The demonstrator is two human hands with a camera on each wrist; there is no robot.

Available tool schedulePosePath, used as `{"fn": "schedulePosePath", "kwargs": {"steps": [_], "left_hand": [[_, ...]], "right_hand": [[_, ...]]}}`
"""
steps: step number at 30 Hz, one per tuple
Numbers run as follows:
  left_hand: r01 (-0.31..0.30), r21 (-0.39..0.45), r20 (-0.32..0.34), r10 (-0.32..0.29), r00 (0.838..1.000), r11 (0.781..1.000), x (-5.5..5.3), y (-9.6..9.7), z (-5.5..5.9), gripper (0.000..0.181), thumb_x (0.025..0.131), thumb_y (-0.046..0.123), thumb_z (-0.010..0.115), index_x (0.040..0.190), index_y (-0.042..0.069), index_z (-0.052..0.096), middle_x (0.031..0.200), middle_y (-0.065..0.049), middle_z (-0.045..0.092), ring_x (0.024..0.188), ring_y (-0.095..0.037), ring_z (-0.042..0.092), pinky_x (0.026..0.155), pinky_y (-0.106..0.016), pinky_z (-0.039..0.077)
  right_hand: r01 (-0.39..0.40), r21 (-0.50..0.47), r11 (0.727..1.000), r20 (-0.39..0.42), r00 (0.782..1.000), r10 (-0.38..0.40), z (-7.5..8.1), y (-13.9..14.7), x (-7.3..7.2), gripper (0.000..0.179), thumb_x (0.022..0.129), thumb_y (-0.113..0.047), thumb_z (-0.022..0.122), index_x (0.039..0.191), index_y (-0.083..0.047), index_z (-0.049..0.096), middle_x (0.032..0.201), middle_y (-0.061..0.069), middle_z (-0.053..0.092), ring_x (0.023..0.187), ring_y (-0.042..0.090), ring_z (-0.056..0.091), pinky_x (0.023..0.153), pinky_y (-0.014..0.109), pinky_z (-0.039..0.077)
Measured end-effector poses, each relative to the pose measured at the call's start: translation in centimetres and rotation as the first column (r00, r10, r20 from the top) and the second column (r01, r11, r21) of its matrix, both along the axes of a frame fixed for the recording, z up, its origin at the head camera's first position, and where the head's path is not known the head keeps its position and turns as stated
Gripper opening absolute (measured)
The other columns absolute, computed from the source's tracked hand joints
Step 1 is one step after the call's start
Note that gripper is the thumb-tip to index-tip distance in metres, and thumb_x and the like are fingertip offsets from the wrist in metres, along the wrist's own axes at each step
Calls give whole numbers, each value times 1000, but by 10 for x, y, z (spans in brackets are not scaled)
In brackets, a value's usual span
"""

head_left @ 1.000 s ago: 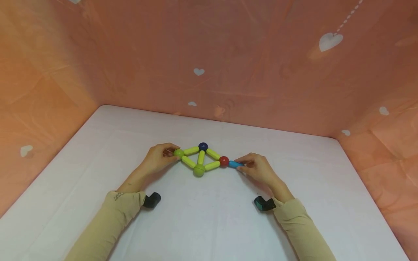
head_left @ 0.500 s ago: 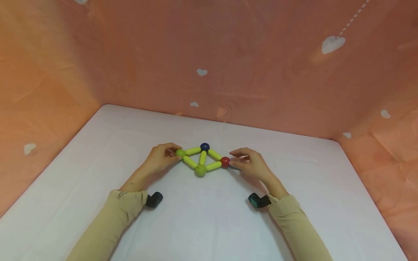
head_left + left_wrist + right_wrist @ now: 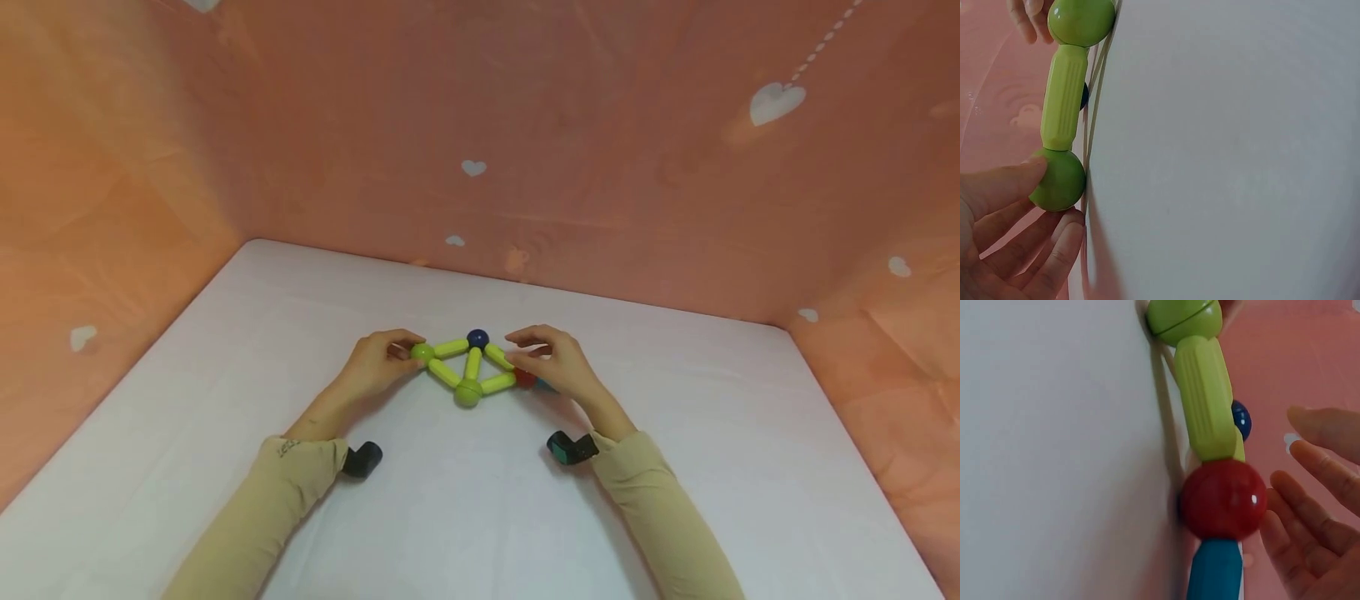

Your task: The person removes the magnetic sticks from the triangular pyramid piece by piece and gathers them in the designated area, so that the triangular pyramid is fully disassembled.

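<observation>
A flat frame of magnetic balls and yellow-green rods (image 3: 452, 348) lies on the white table. My left hand (image 3: 375, 364) pinches the green ball (image 3: 422, 355) at its left corner between thumb and fingers. At the far corner sits a dark blue ball (image 3: 477, 339), at the near one another green ball (image 3: 468, 393). My right hand (image 3: 561, 364) hovers over the right corner, fingers spread and holding nothing. Below it, partly covered in the head view, are a red ball (image 3: 1224, 499) and a blue rod (image 3: 1215, 572) joined to that ball.
Black wrist cameras (image 3: 363, 460) stick out from both sleeves close over the white table (image 3: 465, 517). Orange cloth (image 3: 375, 125) with white hearts rises along the back and both sides.
My right hand has let go of the blue rod, which stays on the red ball, and has moved left over the frame's right corner. My left hand keeps its pinch on the green ball.
</observation>
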State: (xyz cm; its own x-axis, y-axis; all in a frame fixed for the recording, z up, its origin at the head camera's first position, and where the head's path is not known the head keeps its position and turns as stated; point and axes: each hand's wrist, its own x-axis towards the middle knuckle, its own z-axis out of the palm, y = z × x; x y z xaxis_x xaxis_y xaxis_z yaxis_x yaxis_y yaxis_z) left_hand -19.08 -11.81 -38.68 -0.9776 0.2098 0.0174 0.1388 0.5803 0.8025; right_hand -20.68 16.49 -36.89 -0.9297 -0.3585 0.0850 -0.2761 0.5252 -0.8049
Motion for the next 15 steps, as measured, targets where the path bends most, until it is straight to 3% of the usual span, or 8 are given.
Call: {"fn": "schedulePosePath", "kwargs": {"steps": [15], "left_hand": [[27, 10, -25, -27, 999, 1000, -3, 19, 1, 32, 85, 7, 70, 116, -1, 65, 108, -20, 66, 96, -31, 64, 86, -41, 53]], "right_hand": [[-33, 14, 999, -88, 996, 34, 2, -20, -7, 27, 86, -14, 71, 111, -3, 69, 117, 13, 63, 114, 28, 55, 94, 44, 48]]}}
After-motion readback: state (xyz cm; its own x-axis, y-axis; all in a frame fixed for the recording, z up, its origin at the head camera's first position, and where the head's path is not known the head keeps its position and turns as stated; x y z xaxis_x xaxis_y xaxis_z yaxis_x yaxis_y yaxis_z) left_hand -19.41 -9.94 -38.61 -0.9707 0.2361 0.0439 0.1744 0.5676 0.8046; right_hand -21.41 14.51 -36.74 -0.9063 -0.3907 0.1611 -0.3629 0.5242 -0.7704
